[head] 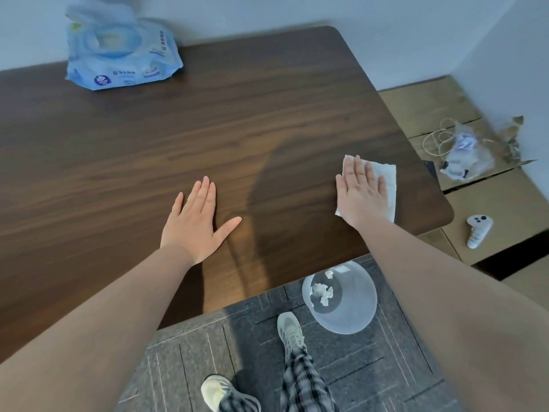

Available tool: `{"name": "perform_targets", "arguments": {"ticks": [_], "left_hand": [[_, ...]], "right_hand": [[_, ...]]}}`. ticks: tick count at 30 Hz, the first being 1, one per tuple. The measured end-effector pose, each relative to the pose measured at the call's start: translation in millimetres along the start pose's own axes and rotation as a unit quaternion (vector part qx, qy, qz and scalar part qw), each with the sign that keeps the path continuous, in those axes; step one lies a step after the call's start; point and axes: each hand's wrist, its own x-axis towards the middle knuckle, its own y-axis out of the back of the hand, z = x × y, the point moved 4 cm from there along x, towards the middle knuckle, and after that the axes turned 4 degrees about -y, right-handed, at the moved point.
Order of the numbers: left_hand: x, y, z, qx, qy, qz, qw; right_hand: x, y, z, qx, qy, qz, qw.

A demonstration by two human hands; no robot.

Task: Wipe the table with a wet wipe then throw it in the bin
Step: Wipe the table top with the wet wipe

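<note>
The wipe is white, thin and spread flat, with creased edges. It is pressed onto the table near the right edge, under the right hand; its far and right margins are exposed beyond the fingers. Both hands are laid flat with fingers extended; nothing is gripped by the left hand. The bin is positioned on the floor below the table's near edge.

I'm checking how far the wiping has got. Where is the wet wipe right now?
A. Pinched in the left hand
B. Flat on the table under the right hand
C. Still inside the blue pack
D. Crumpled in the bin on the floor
B: the wet wipe lies spread on the table beneath the flat right hand, near the table's right edge, while the left hand rests bare on the wood.
</note>
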Motion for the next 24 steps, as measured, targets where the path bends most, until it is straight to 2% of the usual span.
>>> {"name": "perform_targets", "arguments": {"ticks": [5, 9, 15, 22, 24], "left_hand": [[-30.5, 0.3, -23.1, -0.004, 0.0, -0.002, 1.0], [-67.1, 2.1, -72.7, -0.007, 0.046, 0.008, 0.999], [-153.4, -8.5, -185.0, -0.016, 0.185, 0.019, 0.983], [-293.3, -29.2, -340.6, -0.042, 0.379, 0.03, 0.924], [-328.7, -36.6, -373.5, -0.063, 0.409, 0.018, 0.91]], "right_hand": [[-41.6, -13.5, -58.7, 0.006, 0.048, -0.007, 0.999], [-74.5, -29.3, -131.0, -0.009, 0.12, -0.014, 0.993], [-133.7, -55.8, -262.7, -0.025, 0.245, -0.022, 0.969], [-227.7, -94.7, -421.6, -0.042, 0.397, -0.044, 0.916], [-255.7, -105.8, -462.3, -0.045, 0.433, -0.052, 0.899]]}}
